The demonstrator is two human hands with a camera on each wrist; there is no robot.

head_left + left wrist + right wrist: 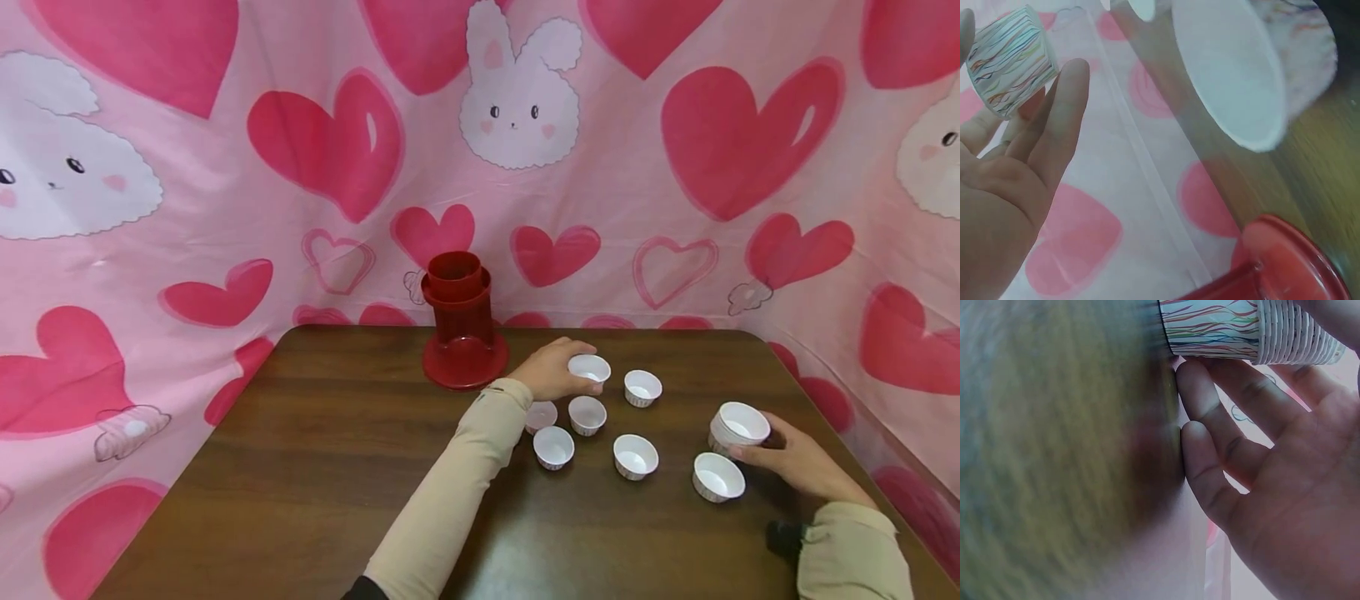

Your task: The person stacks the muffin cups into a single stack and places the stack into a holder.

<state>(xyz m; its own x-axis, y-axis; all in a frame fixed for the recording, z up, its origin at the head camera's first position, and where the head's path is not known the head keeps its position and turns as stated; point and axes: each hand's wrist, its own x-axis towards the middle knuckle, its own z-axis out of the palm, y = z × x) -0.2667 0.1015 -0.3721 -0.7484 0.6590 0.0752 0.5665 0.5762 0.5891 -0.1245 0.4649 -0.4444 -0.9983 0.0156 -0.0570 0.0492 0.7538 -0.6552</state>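
My left hand (555, 371) pinches a small white paper baking cup (589, 369) between thumb and fingers, over the middle of the table. Coloured wavy lines cover this cup's side (1013, 62) in the left wrist view. On the right, my right hand (806, 467) grips a stack of nested cups (741, 425) of the same kind. Several rims of that stack (1285, 331) show in the right wrist view, with the thumb on one side and fingers on the other, its base at the tabletop. Just in front of the stack stands a single cup (718, 477).
Several more single cups stand upright around my left hand, among them a near one (635, 457) and a far one (642, 388). A red plastic cylinder on a round base (465, 358) stands at the brown table's (315, 450) back edge. Behind hangs a pink heart-print cloth (300, 50).
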